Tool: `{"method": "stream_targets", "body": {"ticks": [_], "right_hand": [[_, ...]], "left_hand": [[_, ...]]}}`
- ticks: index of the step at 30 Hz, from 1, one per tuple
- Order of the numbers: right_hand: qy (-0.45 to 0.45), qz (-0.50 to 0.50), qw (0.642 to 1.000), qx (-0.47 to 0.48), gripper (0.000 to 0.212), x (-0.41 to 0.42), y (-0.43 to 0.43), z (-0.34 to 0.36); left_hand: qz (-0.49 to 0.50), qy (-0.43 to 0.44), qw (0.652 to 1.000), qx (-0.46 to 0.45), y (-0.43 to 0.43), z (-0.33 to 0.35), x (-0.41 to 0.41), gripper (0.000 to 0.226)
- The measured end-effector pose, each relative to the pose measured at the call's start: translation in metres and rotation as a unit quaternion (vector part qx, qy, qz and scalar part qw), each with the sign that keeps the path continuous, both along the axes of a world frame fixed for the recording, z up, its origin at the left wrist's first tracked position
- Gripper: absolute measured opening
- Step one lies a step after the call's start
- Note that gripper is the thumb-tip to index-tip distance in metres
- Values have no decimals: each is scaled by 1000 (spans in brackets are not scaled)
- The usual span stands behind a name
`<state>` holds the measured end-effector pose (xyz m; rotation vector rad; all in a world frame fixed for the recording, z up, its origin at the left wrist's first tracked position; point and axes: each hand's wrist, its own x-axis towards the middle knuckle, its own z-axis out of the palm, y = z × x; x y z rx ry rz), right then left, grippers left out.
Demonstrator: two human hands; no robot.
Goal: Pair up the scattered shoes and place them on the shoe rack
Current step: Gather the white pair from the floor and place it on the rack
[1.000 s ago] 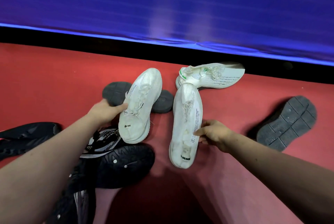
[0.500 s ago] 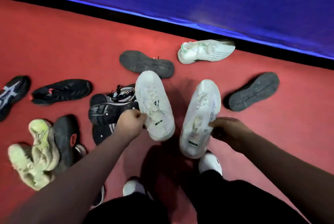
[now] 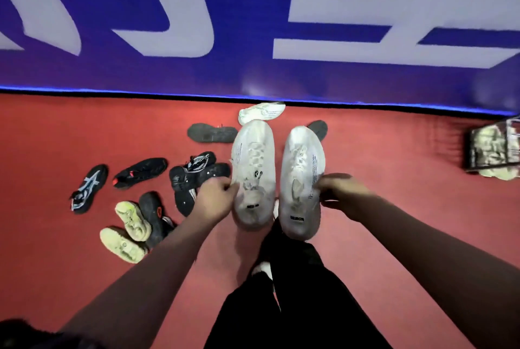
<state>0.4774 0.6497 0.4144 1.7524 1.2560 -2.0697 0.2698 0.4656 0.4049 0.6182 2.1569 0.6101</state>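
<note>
I hold two matching white sneakers side by side above the red floor, toes pointing away from me. My left hand (image 3: 215, 193) grips the left white sneaker (image 3: 253, 168) at its side. My right hand (image 3: 340, 193) grips the right white sneaker (image 3: 302, 177) the same way. More shoes lie scattered on the floor: a white-and-green sneaker (image 3: 261, 112) near the wall, a dark shoe sole-up (image 3: 211, 132), another dark sole (image 3: 318, 128) partly hidden behind the right sneaker, several black shoes (image 3: 194, 177) and a pale yellow pair (image 3: 128, 230) at the left. No shoe rack is in view.
A blue banner wall (image 3: 253, 75) with large white characters borders the red floor (image 3: 394, 151). A camouflage-patterned object (image 3: 495, 148) sits at the right edge. My dark trousers and white shoe (image 3: 264, 270) show below the held sneakers.
Both hands have lifted the white sneakers higher and brought them closer together. The view has pulled back and up, showing more floor, the banner and the object at right.
</note>
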Motion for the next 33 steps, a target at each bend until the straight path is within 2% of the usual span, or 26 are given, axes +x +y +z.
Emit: {"method": "stream_targets", "body": {"ticks": [4, 8, 11, 14, 17, 24, 30, 33], "right_hand": [[41, -67, 996, 39, 20, 59, -22, 71], [61, -138, 986, 70, 12, 128, -45, 121], [69, -180, 975, 109, 12, 188, -48, 154], [70, -227, 961, 141, 15, 254, -43, 174], [74, -275, 945, 162, 6, 324, -33, 184], [52, -355, 916, 180, 9, 511, -4, 190], [10, -402, 899, 174, 9, 624, 26, 187], [3, -424, 890, 167, 4, 658, 46, 182]], "left_hand": [[-48, 18, 998, 25, 16, 62, 39, 36], [-70, -9, 996, 63, 29, 105, 89, 38], [-135, -20, 986, 100, 52, 139, 142, 46], [-171, -57, 977, 110, 78, 159, 200, 40], [-181, -93, 973, 112, 112, 163, 259, 33], [-244, -136, 957, 78, 183, 163, 438, 21], [-264, -175, 946, 72, 230, 173, 568, 44], [-291, -173, 939, 63, 258, 168, 605, 43]]}}
